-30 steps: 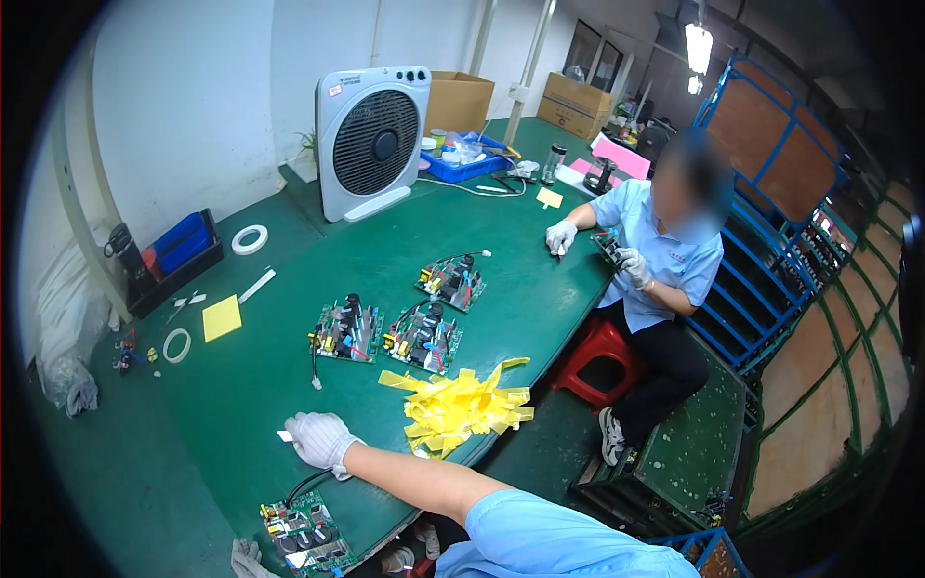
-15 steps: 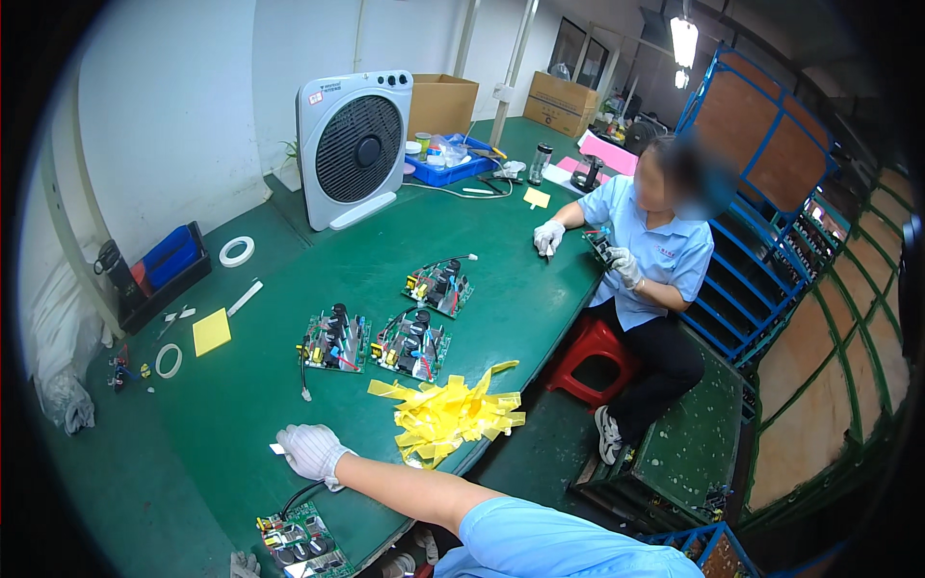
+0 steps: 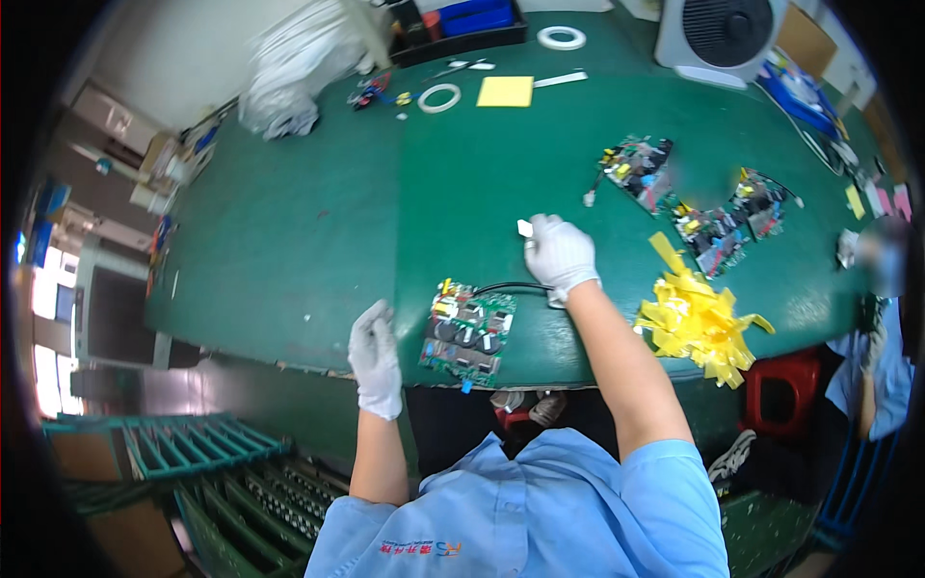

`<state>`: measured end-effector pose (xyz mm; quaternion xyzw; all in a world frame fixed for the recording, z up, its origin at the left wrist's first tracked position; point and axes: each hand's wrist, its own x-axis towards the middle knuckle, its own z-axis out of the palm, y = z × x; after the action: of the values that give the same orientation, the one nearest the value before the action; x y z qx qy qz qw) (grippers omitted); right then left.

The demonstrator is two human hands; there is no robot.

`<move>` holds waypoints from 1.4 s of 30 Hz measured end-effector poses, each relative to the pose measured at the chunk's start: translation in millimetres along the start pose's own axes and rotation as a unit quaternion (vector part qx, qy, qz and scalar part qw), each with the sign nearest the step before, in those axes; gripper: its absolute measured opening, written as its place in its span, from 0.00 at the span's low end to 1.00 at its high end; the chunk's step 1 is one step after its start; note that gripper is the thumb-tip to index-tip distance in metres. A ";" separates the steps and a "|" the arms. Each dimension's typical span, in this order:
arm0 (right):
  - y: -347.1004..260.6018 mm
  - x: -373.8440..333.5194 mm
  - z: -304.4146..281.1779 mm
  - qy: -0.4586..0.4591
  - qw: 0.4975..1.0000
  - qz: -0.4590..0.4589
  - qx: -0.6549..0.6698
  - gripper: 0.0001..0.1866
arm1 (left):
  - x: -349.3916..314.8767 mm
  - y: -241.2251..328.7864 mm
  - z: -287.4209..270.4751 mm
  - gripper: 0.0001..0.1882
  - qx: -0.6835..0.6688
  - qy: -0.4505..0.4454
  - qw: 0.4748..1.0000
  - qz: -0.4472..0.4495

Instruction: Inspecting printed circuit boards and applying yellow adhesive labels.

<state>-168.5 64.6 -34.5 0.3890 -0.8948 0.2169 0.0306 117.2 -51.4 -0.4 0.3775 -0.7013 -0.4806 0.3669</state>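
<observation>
Lying between the left hand (image 3: 374, 354) and the right hand (image 3: 561, 254): a green circuit board (image 3: 467, 332), flat on the green table (image 3: 289, 255), components facing up.
Board from left fingers: to the right, near, with a narrow gap between.
Board from right fingers: to the left and back toward the body, also near.
Nearer hand: too close to call through the bent view; both gloves flank the board.
Board's long axis: weak; the outline is almost square, slightly longer toward the body.
Black cable (image 3: 511, 285): arches from the board's far edge over to the right wrist; whether it touches the glove, I cannot tell.
Right fingers: closed narrowly on a small white piece (image 3: 524, 228), which pokes out past the tips.
Left fingers: loosely extended, close together, nothing seen in them; the hand is at the table's near edge, contact unclear.
Near edge: just below the board, a small blue part (image 3: 467, 386) reaching it.
Right-side limits: a pile of yellow strips (image 3: 701, 323), with three more circuit boards (image 3: 708, 236) beyond.
Widest room: leftward and ahead, up to the yellow sheet (image 3: 505, 91) and white ring (image 3: 421, 100).
</observation>
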 end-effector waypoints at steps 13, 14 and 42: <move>4.9 -2.4 7.1 0.053 0.998 -0.026 0.018 0.07 | -1.7 51.1 13.5 0.27 0.282 -0.161 0.909 0.261; 5.5 -2.8 6.9 0.044 0.999 -0.023 0.012 0.07 | -1.8 56.8 16.4 0.30 0.280 -0.179 0.907 0.260; 6.5 -1.2 10.4 0.034 0.999 -0.022 0.004 0.07 | 28.9 69.3 39.0 0.24 0.254 -0.451 0.842 0.153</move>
<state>-171.1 65.1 -46.5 0.4013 -0.8836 0.2326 0.0642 57.8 -43.9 59.4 0.0865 -0.9357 -0.3406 -0.0297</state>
